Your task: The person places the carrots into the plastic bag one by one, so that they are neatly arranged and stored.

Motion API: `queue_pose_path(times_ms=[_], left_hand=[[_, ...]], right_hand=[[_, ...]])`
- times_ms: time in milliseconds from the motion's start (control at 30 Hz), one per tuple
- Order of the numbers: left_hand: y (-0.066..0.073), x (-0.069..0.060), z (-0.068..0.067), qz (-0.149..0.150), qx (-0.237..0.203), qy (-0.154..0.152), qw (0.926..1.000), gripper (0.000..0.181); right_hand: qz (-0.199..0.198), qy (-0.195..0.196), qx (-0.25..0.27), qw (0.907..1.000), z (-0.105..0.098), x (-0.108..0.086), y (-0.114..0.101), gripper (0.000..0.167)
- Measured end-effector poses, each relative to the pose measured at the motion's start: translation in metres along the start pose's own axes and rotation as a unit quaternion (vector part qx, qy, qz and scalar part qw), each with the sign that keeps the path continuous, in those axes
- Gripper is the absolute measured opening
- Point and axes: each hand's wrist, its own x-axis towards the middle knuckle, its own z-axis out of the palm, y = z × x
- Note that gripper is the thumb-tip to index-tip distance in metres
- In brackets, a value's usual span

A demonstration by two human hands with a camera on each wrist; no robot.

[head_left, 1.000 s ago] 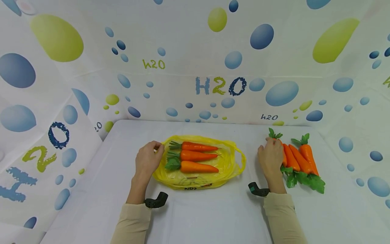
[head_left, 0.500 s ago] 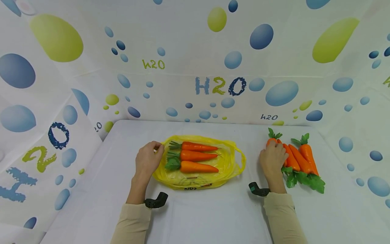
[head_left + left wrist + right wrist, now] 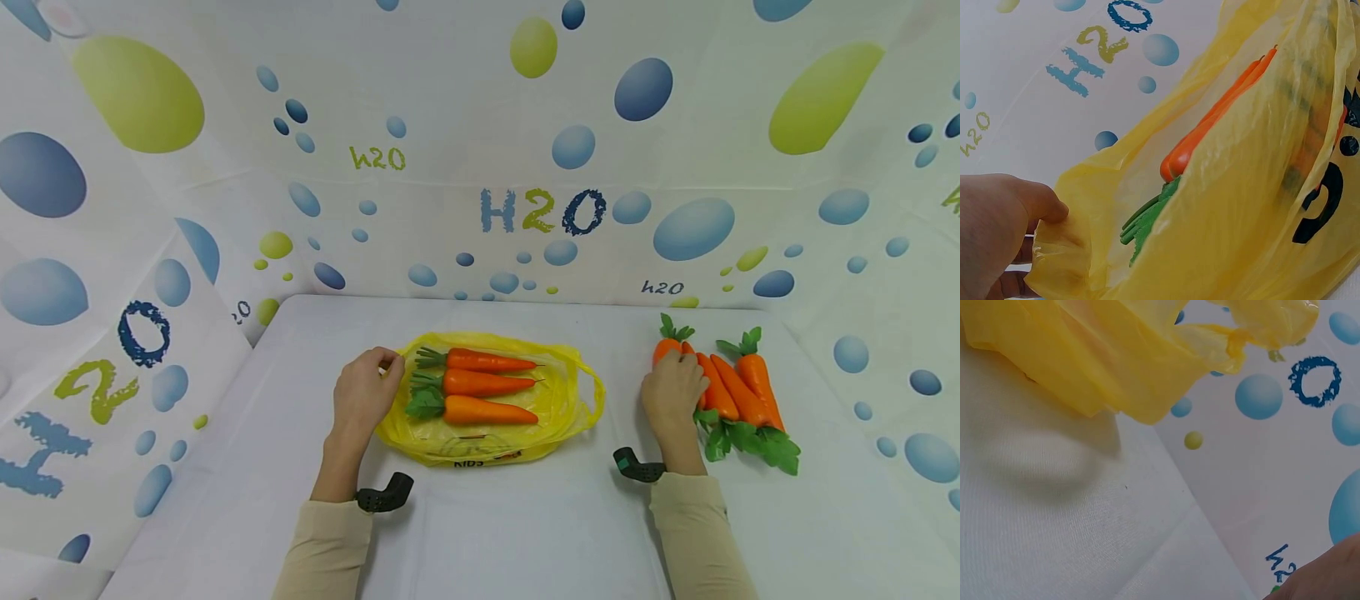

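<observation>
On the table lies a yellow plastic bag (image 3: 558,429), its mouth spread wide, with three orange carrots (image 3: 491,384) on it, leafy ends to the left. My left hand (image 3: 365,392) pinches the bag's left rim between thumb and fingers; the left wrist view shows the thumb (image 3: 1047,203) on the yellow film. At the right, my right hand (image 3: 673,396) has its fingers curled over the leftmost carrot (image 3: 663,348) of a pile, hiding most of it. The right wrist view shows only an edge of that hand (image 3: 1329,575), not the carrot.
Several more carrots (image 3: 738,392) lie close against the right hand, some with leaves toward me, others with leaves away. The bag's handle loop (image 3: 597,396) points toward the right arm. A patterned sheet (image 3: 450,208) hangs behind the table.
My right hand has slid slightly toward me and to the right along the leftmost carrot, uncovering its top, and its fingers have curled in. The left hand and bag have stayed put.
</observation>
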Motion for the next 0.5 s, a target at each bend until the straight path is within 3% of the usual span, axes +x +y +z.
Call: queue_pose_path(times_ms=[300, 500], left_hand=[[-0.001, 0.0001, -0.0002, 0.001, -0.004, 0.0, 1.0, 0.026], [-0.0012, 0.0001, -0.0003, 0.004, -0.002, 0.002, 1.0, 0.026]], right_hand=[[0.016, -0.065, -0.015, 0.9977, -0.0016, 0.0029, -0.0019, 0.034], [0.025, -0.076, -0.027, 0.9964, -0.0016, 0.004, -0.0018, 0.028]])
